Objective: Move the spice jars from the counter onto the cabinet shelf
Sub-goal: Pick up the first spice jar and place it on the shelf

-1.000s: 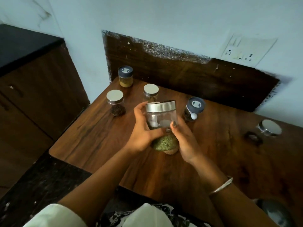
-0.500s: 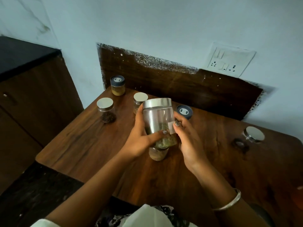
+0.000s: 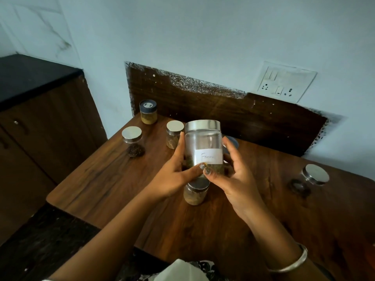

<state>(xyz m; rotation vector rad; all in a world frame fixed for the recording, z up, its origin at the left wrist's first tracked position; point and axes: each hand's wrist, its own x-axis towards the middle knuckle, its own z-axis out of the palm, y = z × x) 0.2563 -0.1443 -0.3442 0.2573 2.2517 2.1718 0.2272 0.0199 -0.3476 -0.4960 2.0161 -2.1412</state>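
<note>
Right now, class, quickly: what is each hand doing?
The left hand holds the labelled jar, lifted off the counter.
The right hand holds the same jar from the other side.

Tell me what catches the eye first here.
A tall labelled glass jar with a steel lid is held up at centre between the left hand and right hand. Small spice jars stand on the wooden counter around it, with one lone steel-lidded jar at far right.

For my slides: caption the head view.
A labelled jar held by left hand and right hand above the counter, smaller jars around.
</note>
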